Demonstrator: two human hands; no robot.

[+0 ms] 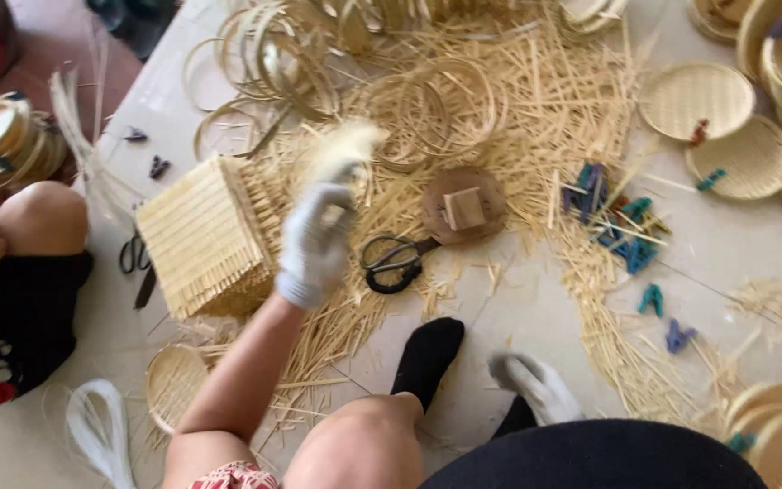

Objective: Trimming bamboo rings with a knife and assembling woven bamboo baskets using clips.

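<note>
At twelve o'clock from our knee, our white-gloved left hand [316, 243] lifts a blurred pale bamboo piece [348, 145]; its shape and axis escape us. We cannot tell the grip. Our gloved right hand [534, 384], half hidden, rests low at five o'clock beside our black sock [427, 355].

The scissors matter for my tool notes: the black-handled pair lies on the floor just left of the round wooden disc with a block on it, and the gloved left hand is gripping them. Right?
Not quite. The head view shows the scissors lying untouched left of the round wooden disc. The gloved left hand is raised beside them, holding a blurred pale bamboo piece.
</note>
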